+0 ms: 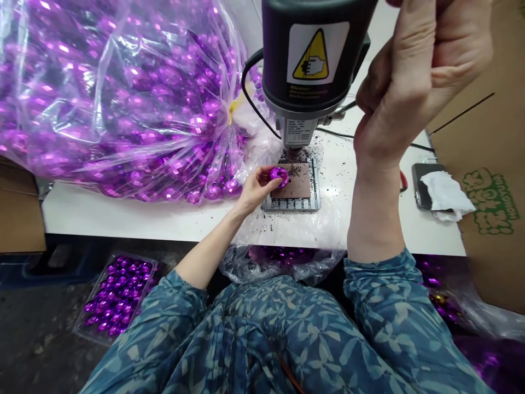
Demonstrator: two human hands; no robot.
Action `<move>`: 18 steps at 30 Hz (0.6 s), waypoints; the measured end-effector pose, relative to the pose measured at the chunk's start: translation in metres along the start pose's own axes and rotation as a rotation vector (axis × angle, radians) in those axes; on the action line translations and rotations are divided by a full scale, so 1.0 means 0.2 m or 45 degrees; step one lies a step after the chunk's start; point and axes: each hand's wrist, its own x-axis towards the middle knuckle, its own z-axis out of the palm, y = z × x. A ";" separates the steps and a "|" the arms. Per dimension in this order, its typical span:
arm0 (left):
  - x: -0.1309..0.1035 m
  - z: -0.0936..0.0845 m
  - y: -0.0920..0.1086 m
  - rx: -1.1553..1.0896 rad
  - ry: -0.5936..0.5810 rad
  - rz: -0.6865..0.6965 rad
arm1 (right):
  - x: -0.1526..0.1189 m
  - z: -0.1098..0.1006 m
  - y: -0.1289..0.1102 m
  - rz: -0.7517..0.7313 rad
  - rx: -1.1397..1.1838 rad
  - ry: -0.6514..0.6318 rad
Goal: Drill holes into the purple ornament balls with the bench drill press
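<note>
Between the thumb and fingers of my left hand (259,189) is a shiny purple faceted ball (279,177). It is at the left side of a brown square board (301,180) on the slotted metal base (291,205) of a bench drill press. Above the board is the black drill head (315,60), with a yellow warning label on its front. Dark shavings are scattered over the board and around the base. My right hand (418,76) is raised to the right of the drill head, its fingers curled; whatever they grip is hidden.
A large clear bag of purple balls (123,109) covers the table's left part. Below the table's front edge are a plastic tray of balls (117,295) and an open bag (283,254). A phone (424,183) lies under white tissue (447,194), beside a cardboard box (492,137).
</note>
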 end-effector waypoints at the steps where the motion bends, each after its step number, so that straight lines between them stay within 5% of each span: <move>1: 0.01 0.00 0.00 0.025 -0.025 0.009 | 0.00 0.00 0.00 -0.032 0.027 0.027; 13: 0.05 0.08 0.01 0.617 -0.018 0.332 | -0.02 0.01 0.00 -0.119 0.139 0.061; 18: 0.05 0.13 -0.03 0.631 -0.017 0.415 | -0.02 0.02 -0.02 -0.043 0.143 0.063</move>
